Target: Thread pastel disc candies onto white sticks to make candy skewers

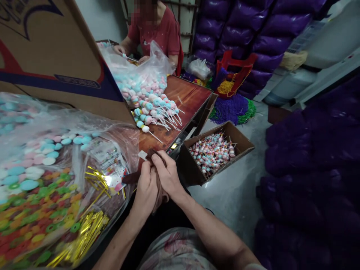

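A brown cloth [161, 189] is bunched up between my two hands, just off the near edge of the table. My left hand [145, 189] is closed round its left side. The fingers of my right hand [166, 171] are closed on its upper part. To the left of my hands lie gold twist ties [84, 234], printed clear wrappers [108, 165], ring-shaped gummy candies [42, 202] and pastel marshmallows [30, 168] on a plastic sheet. Beyond my hands, a pile of marshmallow skewers [157, 108] with white sticks rests on the table [157, 139].
A large cardboard box [56, 48] stands at the left. An open carton [239, 144] of wrapped candy skewers is on the floor at the right. Across the table a person in a red shirt [168, 30] handles a skewer. Purple bundles [303, 150] are stacked along the right.
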A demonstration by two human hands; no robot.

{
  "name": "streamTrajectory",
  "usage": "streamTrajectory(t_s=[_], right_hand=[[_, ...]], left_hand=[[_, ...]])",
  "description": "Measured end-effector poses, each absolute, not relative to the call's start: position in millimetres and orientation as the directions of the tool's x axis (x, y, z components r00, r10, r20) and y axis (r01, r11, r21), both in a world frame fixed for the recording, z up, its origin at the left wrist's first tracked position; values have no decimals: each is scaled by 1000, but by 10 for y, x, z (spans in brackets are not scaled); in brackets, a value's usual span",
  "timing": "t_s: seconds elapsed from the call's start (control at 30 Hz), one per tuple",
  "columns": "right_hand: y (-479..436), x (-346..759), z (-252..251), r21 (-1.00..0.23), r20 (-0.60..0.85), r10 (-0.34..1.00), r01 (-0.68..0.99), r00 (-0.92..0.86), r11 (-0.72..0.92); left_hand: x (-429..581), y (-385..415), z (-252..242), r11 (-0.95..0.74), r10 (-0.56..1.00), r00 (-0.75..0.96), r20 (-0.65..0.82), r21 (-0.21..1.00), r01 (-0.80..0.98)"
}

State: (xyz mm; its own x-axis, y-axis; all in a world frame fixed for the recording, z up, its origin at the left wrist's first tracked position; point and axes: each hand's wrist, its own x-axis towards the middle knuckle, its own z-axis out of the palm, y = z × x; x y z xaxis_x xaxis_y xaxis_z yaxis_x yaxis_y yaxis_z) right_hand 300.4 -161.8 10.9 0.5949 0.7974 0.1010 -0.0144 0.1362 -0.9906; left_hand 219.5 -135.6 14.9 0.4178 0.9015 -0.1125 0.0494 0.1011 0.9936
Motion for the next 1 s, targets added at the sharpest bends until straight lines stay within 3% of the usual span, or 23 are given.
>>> streamTrajectory(t_s=[0.13,0.2,0.33,0.43,0.5,0.6,0.73,0.9,1.0], right_hand=[[-1546,3280,94,-960,-58,722,-237,689,149],[-1536,3401,137,-915,-177,700,-378,692,143],[-1549,3457,262,-884,-163,628,-395,761,249],[-1565,3295,299,-875,-167,654,-417,738,247],[-1584,3148,297,-925,-62,700,-304,712,228],[-1649,2992,305,-978,190,761,55,620,199],[-1799,2914,380,-857,401,813,486,422,171],[-1872,2786,340,-691,480,828,707,290,154],[-1780,2793,201,-641,576,734,756,359,133]], left_hand=[[2142,-1513,92,-349,743,654,138,915,203],[2094,-1628,50,-440,658,737,155,873,210],[2065,-1717,18,-281,789,612,50,916,287],[2117,-1632,73,-118,816,578,4,980,159],[2158,-1546,122,-6,852,523,-13,999,36],[2166,-1413,171,55,895,445,-19,996,-69],[2082,-1277,184,36,900,436,24,991,-130],[2059,-1192,205,255,889,435,-144,944,-209],[2034,-1130,272,212,870,471,-145,973,-92]])
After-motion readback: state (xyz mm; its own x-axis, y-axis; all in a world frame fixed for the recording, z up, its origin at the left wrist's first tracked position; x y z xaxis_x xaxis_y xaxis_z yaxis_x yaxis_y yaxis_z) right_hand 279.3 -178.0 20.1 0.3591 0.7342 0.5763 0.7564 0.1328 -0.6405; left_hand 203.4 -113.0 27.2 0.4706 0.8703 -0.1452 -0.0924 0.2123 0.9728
